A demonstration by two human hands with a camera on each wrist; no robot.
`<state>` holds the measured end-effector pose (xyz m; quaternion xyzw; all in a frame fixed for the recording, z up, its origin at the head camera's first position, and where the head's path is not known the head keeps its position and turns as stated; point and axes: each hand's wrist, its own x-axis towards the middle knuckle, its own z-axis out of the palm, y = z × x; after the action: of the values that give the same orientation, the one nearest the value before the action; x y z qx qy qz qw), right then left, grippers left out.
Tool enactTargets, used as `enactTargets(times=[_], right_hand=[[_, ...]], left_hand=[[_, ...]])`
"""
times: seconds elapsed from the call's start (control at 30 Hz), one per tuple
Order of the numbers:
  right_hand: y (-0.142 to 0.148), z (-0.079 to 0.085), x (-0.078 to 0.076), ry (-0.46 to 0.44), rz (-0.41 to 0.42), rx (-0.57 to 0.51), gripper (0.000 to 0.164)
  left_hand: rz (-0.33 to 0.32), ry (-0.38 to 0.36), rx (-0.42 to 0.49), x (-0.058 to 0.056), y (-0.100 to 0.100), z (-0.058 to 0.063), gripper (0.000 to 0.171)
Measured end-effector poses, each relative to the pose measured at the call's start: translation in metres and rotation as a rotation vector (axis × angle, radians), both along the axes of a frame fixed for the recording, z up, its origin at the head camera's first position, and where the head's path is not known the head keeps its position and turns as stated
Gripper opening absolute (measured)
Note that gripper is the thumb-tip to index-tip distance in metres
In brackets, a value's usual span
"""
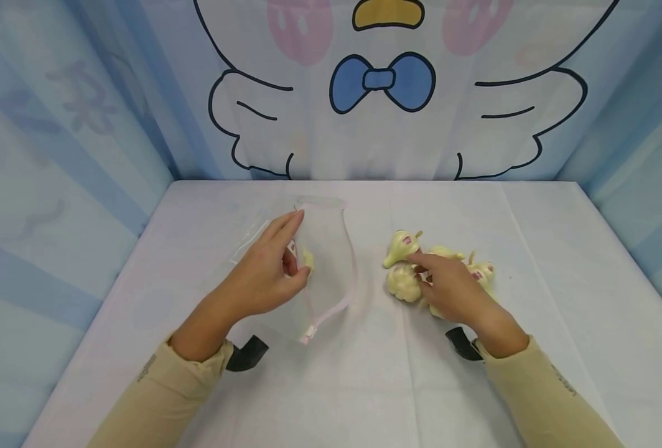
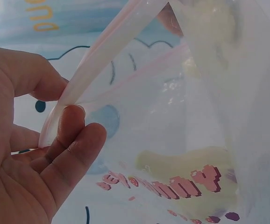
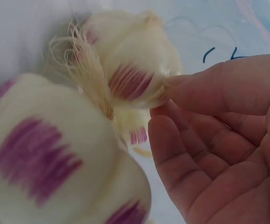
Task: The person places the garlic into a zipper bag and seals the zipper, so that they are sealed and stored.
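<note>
My left hand (image 1: 266, 267) pinches the pink-edged rim of a clear zip bag (image 1: 331, 249), whose mouth gapes towards the right. Through the film, in the left wrist view, a pale garlic bulb (image 2: 191, 161) shows behind pink lettering. On the right, my right hand (image 1: 454, 286) reaches into a small pile of garlic bulbs. Thumb and fingertips pinch the end of a purple-streaked garlic bulb (image 3: 130, 74) in the right wrist view. Close around this hand lie a stemmed bulb (image 1: 401, 244), a round knobbly bulb (image 1: 402, 284) and another streaked bulb (image 1: 483, 274).
A white cloth covers the table (image 1: 364, 392). Behind it hangs a printed curtain (image 1: 381, 137) with a blue bow, and a blue-striped curtain (image 1: 56, 186) runs along the left. A white slider (image 1: 311, 331) sits at the bag's near corner.
</note>
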<state>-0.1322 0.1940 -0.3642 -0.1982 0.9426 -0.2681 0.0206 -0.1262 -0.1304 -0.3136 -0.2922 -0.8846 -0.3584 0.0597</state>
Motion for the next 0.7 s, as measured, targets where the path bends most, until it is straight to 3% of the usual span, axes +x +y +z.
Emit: enactTargets(times=[0.43, 0.7], right_hand=[[-0.012, -0.005, 0.003, -0.016, 0.047, 0.014, 0.043], [-0.019, -0.01, 0.005, 0.05, 0.073, 0.019, 0.042]], left_hand=[[0.004, -0.006, -0.008, 0.0, 0.0, 0.0, 0.079], [0.0, -0.004, -0.001, 0.0, 0.001, -0.001, 0.079]])
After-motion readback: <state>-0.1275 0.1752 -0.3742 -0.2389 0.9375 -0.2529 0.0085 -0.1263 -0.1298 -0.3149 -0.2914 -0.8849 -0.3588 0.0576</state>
